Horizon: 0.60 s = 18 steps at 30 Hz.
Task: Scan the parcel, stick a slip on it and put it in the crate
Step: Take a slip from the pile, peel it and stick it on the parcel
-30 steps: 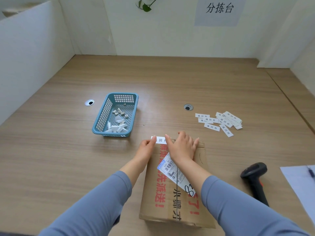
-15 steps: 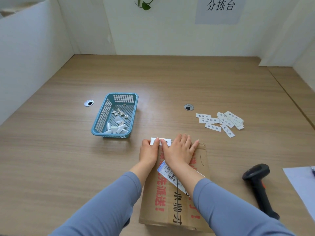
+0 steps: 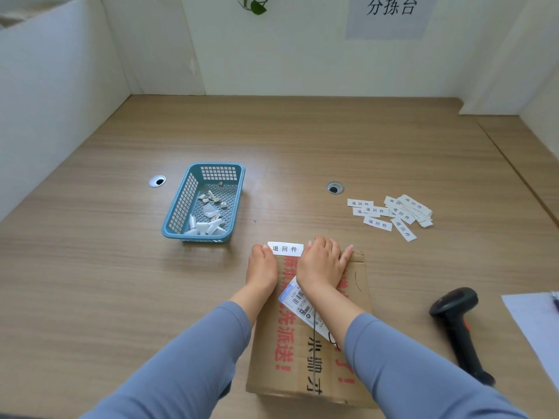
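Observation:
A brown cardboard parcel [image 3: 302,355] with red print and a white barcode label [image 3: 302,306] lies flat on the table in front of me. A white slip [image 3: 286,248] with black characters sits at its far edge. My left hand [image 3: 262,269] presses on the slip's left end, fingers curled over the parcel's far left corner. My right hand [image 3: 322,264] lies flat on the parcel's top, its thumb at the slip's right end. The black scanner [image 3: 456,322] lies on the table to the right, untouched.
A blue plastic basket [image 3: 184,207] holding white backing scraps stands to the left beyond the parcel. A pile of loose slips [image 3: 396,214] lies at the right. A sheet of paper [image 3: 535,331] is at the right edge. White partitions wall the table.
Both hands have slid down onto the slip, pressing it flat along the parcel's far edge. The slip's printed face now shows fully between them.

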Motion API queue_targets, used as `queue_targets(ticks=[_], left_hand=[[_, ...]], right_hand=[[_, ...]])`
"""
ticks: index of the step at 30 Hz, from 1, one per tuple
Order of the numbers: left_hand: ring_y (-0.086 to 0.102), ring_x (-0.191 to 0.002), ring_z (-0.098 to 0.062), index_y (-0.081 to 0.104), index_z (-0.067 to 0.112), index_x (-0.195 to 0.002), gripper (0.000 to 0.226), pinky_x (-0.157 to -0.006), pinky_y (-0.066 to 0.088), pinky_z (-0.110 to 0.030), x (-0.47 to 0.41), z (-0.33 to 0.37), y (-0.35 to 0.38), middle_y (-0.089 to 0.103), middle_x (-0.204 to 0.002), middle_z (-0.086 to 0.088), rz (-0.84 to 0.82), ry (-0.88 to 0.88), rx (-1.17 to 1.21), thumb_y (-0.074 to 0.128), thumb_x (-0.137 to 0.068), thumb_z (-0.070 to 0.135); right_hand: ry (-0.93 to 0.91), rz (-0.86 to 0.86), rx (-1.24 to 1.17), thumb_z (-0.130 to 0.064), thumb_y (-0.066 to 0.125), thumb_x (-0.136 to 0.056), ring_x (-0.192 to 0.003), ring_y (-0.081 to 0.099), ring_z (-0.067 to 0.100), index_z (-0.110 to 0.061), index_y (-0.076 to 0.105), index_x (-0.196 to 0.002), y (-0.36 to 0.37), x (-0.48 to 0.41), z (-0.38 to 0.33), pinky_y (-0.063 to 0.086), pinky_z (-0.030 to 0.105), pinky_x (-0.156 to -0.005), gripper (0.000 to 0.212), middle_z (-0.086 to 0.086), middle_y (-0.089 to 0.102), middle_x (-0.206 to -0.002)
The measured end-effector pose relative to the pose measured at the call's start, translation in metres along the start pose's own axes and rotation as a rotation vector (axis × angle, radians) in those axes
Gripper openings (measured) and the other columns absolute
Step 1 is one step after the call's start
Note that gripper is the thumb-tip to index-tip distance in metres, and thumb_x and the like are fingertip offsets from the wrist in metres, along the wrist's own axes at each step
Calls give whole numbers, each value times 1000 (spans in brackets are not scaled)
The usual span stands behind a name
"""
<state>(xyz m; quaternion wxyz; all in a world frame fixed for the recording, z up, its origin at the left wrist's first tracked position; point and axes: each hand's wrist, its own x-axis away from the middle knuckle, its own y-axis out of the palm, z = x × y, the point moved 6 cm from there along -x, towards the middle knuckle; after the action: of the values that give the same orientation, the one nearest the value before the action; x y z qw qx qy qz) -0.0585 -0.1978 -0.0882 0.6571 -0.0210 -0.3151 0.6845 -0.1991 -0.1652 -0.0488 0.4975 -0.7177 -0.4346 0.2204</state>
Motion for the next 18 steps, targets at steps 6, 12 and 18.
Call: queue_targets(ticks=[6, 12, 18], left_hand=[[62, -102, -27, 51, 12, -105, 51, -84, 47, -36, -3, -1, 3, 63, -111, -8, -38, -23, -26, 44, -91, 61], [61, -103, -29, 46, 13, -99, 41, -82, 44, -35, -7, 0, 4, 62, -114, -11, 2, -28, -58, 49, -92, 53], [59, -108, -34, 51, 9, -107, 43, -96, 47, -44, -11, -1, 5, 60, -119, -16, -9, -40, -60, 41, -94, 49]], right_hand=[[24, -8, 70, -66, 29, -90, -138, 32, 24, -8, 53, -123, 3, 1, -3, -7, 51, -119, 70, 7, 55, -133], [6, 1, 114, -66, 30, -89, -134, 34, 26, -9, 53, -121, 3, 2, -6, -7, 53, -119, 69, 7, 55, -129], [4, 4, 83, -50, 30, -97, -134, 34, 27, -10, 55, -121, 4, 1, -5, -8, 52, -119, 53, 9, 55, -128]])
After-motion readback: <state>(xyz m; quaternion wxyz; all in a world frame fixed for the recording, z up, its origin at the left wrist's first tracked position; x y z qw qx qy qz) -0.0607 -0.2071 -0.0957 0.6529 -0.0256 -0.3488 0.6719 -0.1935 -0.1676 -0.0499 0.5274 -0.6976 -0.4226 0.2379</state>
